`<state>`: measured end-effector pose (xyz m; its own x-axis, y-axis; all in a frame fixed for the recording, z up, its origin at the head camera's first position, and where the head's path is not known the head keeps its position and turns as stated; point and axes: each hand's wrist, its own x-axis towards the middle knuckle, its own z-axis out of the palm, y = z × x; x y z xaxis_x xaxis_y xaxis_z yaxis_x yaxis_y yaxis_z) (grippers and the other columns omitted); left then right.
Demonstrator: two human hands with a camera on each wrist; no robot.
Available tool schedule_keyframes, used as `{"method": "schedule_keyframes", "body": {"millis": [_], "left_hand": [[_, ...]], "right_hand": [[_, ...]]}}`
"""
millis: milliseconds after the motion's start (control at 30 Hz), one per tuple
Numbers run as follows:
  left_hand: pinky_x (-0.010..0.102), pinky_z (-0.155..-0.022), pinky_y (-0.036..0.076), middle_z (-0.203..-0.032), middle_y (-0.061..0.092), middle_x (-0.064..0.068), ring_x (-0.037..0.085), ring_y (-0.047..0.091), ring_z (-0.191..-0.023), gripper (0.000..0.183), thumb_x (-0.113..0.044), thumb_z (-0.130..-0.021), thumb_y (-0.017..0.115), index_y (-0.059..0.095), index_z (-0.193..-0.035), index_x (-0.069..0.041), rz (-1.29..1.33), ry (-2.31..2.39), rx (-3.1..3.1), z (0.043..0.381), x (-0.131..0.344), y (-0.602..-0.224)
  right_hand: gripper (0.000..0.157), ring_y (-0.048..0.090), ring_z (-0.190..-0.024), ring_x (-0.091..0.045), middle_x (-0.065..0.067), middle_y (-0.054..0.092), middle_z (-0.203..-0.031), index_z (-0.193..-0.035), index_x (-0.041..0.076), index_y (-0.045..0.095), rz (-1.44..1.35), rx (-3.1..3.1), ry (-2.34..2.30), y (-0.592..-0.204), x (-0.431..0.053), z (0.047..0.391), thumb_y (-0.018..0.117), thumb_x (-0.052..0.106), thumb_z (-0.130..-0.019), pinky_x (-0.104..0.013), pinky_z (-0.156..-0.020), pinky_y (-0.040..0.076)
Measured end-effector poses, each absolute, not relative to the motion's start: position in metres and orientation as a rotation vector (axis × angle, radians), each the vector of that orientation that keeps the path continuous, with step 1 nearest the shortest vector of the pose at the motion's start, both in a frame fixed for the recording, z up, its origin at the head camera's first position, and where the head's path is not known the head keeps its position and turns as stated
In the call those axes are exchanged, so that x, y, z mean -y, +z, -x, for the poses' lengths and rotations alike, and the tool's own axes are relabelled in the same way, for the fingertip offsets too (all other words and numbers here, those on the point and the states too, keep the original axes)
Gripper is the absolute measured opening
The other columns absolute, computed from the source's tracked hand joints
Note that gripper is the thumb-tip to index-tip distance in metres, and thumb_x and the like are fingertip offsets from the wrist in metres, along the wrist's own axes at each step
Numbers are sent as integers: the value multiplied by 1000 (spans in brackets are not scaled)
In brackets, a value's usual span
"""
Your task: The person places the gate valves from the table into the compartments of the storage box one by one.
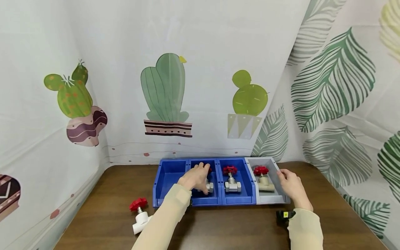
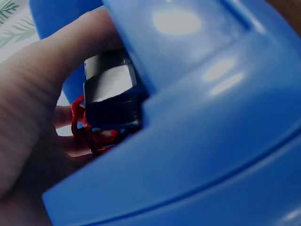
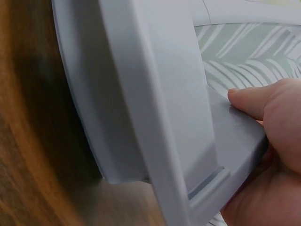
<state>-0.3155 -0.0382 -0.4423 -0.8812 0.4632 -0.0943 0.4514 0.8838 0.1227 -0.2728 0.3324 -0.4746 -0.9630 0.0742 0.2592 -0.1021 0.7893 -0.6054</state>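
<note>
My left hand (image 1: 194, 177) reaches into the second blue bin (image 1: 204, 201) from the left and holds a metal valve (image 1: 210, 188) with a red handwheel, which it partly covers. In the left wrist view, the thumb lies at the valve's hex end (image 2: 110, 84), with fingers behind the red handwheel (image 2: 89, 134). On the right, my right hand (image 1: 293, 188) grips the side wall of the grey bin (image 1: 278, 199), its thumb (image 3: 249, 100) over the rim. A beige valve (image 1: 265, 185) with a red handwheel sits in that bin.
Another metal valve (image 1: 232, 185) stands in the third blue bin (image 1: 239, 200). The leftmost blue bin (image 1: 170, 177) joins the row. A white valve (image 1: 142, 219) with a red handwheel lies on the wooden table (image 1: 237, 229), front left. A patterned curtain (image 1: 206, 104) hangs behind.
</note>
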Motion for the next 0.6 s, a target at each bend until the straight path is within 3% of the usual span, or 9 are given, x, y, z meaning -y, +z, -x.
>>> {"method": "schedule_keyframes", "body": {"millis": [267, 600], "left_hand": [[38, -92, 48, -131, 49, 15, 29, 52, -113, 97, -43, -63, 91, 42, -140, -9, -701, -10, -2969, 314, 36, -446], [37, -92, 49, -132, 48, 16, 29, 53, -113, 98, -49, -64, 89, 41, -140, -8, -671, -85, -2953, 312, 32, -445]], "right_hand": [[44, 58, -100, -52, -35, 60, -113, -123, -15, 53, -17, 2721, 944, -474, -329, 273, 40, 23, -106, -61, -80, 45], [44, 58, -99, -51, -34, 60, -113, -124, -14, 53, -30, 2736, 951, -474, -332, 272, 39, 24, -106, -60, -81, 45]]}}
